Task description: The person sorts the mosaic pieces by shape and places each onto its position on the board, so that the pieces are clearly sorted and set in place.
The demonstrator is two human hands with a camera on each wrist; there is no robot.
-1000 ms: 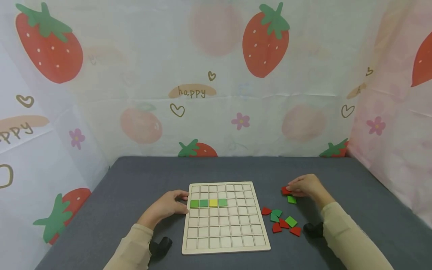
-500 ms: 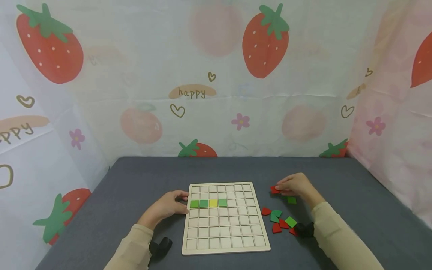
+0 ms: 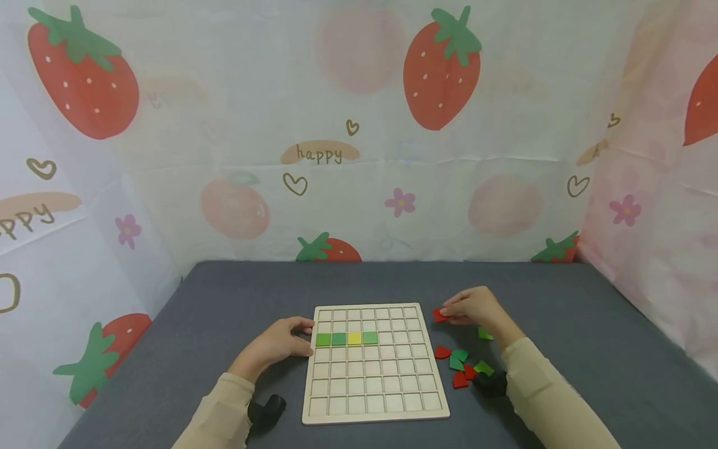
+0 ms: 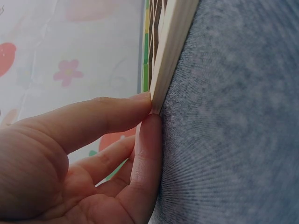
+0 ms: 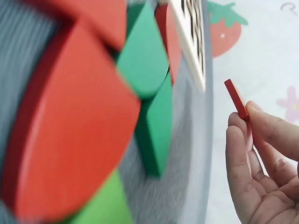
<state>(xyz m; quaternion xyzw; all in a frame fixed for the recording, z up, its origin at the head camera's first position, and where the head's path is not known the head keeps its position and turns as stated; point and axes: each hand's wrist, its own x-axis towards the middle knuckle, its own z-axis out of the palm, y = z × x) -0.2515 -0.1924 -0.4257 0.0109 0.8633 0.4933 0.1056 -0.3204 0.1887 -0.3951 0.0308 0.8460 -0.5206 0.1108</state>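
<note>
My left hand (image 3: 282, 338) rests at the left edge of a pale wooden grid board (image 3: 336, 413). In the left wrist view its fairly straight thumb and fingers (image 4: 150, 140) touch the board's side. One row of the board holds a yellow square tile (image 3: 354, 338) and several green ones. My right hand (image 3: 475, 307) pinches a flat red tile (image 3: 439, 315) past the board's upper right corner. Thumb and fingertips hold one end of that tile, clear of the table, in the right wrist view.
Right of the board lie loose red, dark green (image 3: 457, 360) and light green tiles, some with a rounded side. Another light green tile (image 3: 485, 333) lies below my right hand. Black wrist mounts (image 3: 267, 411) sit at both sleeves. A strawberry-print cloth (image 3: 359, 81) hangs behind the grey table.
My right hand has carried the red tile leftward toward the board, uncovering the light green tile partly. The right wrist mount now covers some loose tiles. My left hand stays put.
</note>
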